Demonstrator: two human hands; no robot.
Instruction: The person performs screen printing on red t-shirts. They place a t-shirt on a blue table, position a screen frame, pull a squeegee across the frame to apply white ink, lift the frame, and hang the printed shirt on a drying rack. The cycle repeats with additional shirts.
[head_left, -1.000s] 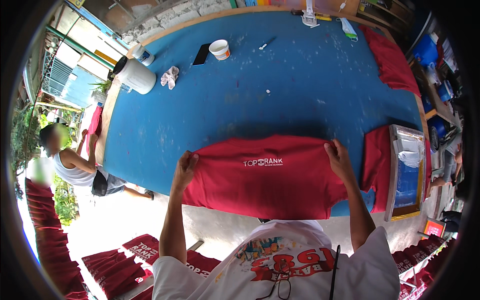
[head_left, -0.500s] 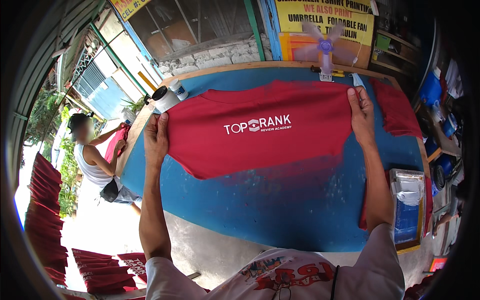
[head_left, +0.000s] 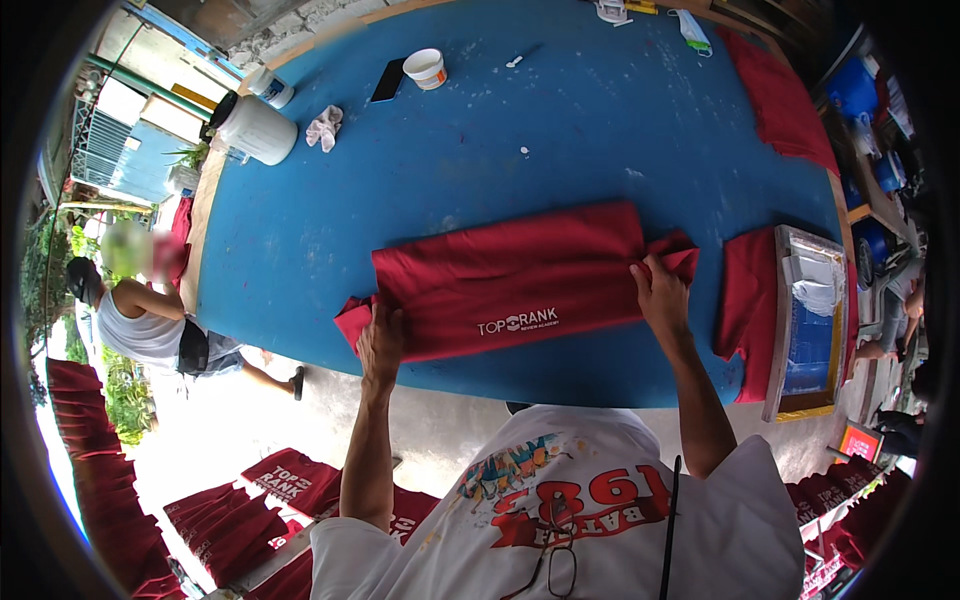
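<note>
A dark red T-shirt [head_left: 500, 265] with a white print on its front lies on the blue tabletop near the front edge, partly folded. Its sleeves stick out at both ends. My left hand [head_left: 380, 342] is closed on the left end, by the sleeve and the near corner. At the opposite end, my right hand [head_left: 660, 297] grips the shirt's edge between thumb and fingers. Some fingertips are hidden in the cloth.
A printing screen frame [head_left: 812, 345] rests on another red shirt [head_left: 748, 290] at the right. Farther back are a white jar [head_left: 257, 130], a small tub [head_left: 425, 72], a dark phone [head_left: 388, 80] and a crumpled cloth [head_left: 324, 128]. A person [head_left: 145, 325] stands at the left.
The shirt was held up stretched between both hands over the table. Now it lies lower and nearer on the tabletop, folded, with both hands still on its ends. The view has tilted down.
</note>
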